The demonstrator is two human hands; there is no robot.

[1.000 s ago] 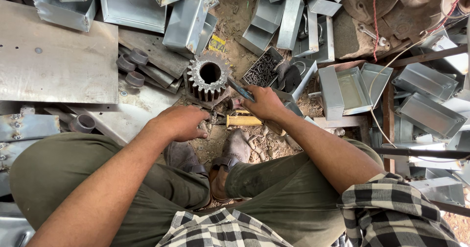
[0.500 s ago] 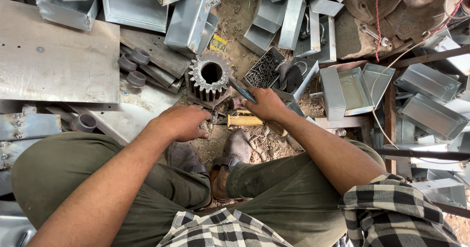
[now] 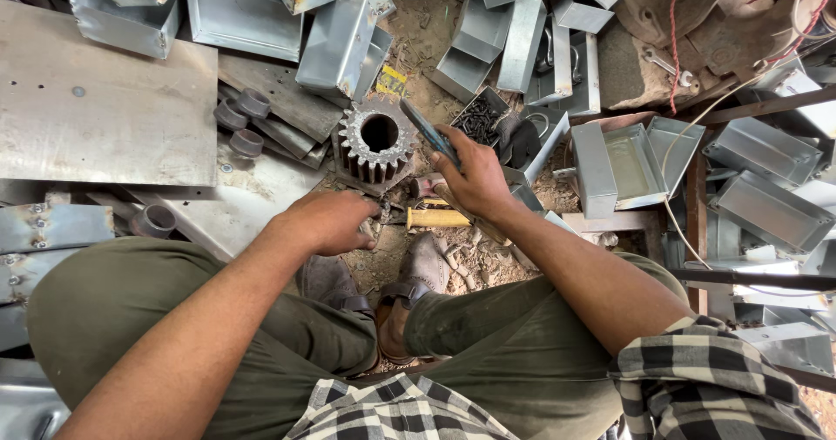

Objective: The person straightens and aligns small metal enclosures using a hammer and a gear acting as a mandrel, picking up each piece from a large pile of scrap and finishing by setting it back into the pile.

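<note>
1. Left hand (image 3: 326, 222), frame centre, fingers curled on a small part (too hidden to name), unmoved.
2. Right hand (image 3: 470, 174) has lifted slightly, clamped on a dark tool (image 3: 428, 132).
3. Gear (image 3: 377, 140) sits upper centre on the ground.

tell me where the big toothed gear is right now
In the head view the big toothed gear stands on the ground at upper centre, just left of the right hand and above the left hand.
</note>
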